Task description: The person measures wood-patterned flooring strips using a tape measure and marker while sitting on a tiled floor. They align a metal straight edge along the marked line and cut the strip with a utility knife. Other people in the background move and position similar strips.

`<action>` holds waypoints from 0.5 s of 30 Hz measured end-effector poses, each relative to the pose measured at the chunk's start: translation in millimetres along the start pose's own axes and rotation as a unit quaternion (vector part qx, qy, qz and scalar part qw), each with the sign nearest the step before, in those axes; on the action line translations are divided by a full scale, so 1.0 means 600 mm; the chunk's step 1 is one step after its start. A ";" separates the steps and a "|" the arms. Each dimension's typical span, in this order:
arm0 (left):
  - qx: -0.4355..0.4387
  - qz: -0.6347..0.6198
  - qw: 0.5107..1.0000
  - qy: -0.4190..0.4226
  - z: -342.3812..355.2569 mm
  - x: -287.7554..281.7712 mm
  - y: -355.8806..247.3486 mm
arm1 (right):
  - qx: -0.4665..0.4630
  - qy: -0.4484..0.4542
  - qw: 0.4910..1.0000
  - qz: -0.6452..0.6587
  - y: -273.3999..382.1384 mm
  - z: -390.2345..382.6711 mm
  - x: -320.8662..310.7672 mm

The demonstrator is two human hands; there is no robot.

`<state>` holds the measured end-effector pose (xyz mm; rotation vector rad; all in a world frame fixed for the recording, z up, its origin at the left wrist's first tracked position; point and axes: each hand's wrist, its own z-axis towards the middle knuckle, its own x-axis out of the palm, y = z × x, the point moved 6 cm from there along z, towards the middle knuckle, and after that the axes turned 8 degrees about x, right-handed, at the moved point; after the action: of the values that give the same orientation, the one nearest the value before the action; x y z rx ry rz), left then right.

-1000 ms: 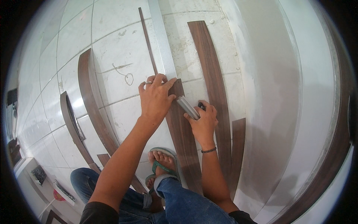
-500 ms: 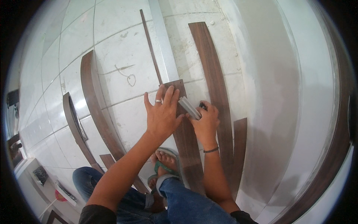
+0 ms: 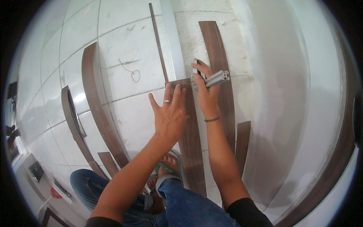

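My left hand (image 3: 172, 109) lies with fingers spread on the far end of a dark brown wood-grain plank (image 3: 191, 153), pressing it flat. That end meets a long silver metal bar (image 3: 173, 45) stretching away across the floor; whether it overlaps the bar cannot be told. Just right of the plank's end, my right hand (image 3: 208, 89) is closed round a short grey metal profile (image 3: 218, 78) with a grooved end. The profile now points to the right. A dark and pale part (image 3: 198, 67) shows by the fingertips; its kind is unclear.
A thin dark strip (image 3: 157, 41) lies along the bar's left side. More brown planks rest on the tiles, at right (image 3: 217, 49) and left (image 3: 94, 90), with a shorter offcut (image 3: 242, 140) near the wall (image 3: 272, 94). A loop of thin cord (image 3: 135, 75) lies on the floor.
My right hand has moved away from me and turned, swinging the profile's grooved end from over the plank to the right. My left hand stays on the plank, shifted slightly.
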<state>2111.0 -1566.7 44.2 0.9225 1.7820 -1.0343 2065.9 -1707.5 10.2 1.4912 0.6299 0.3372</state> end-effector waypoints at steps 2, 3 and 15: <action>-0.004 -0.002 1.000 -0.007 -0.001 0.004 0.001 | -0.014 0.003 1.000 0.009 0.003 0.019 0.019; -0.011 -0.005 1.000 -0.001 -0.001 0.005 0.001 | -0.024 0.012 1.000 0.006 0.007 0.028 0.027; -0.028 -0.046 0.998 0.013 0.007 0.005 -0.001 | -0.062 0.066 0.994 -0.062 -0.024 0.020 0.045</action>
<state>2110.6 -1570.4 40.3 0.8298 1.8796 -1.0282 2091.8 -1702.9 -9.1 1.3120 0.7897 0.3730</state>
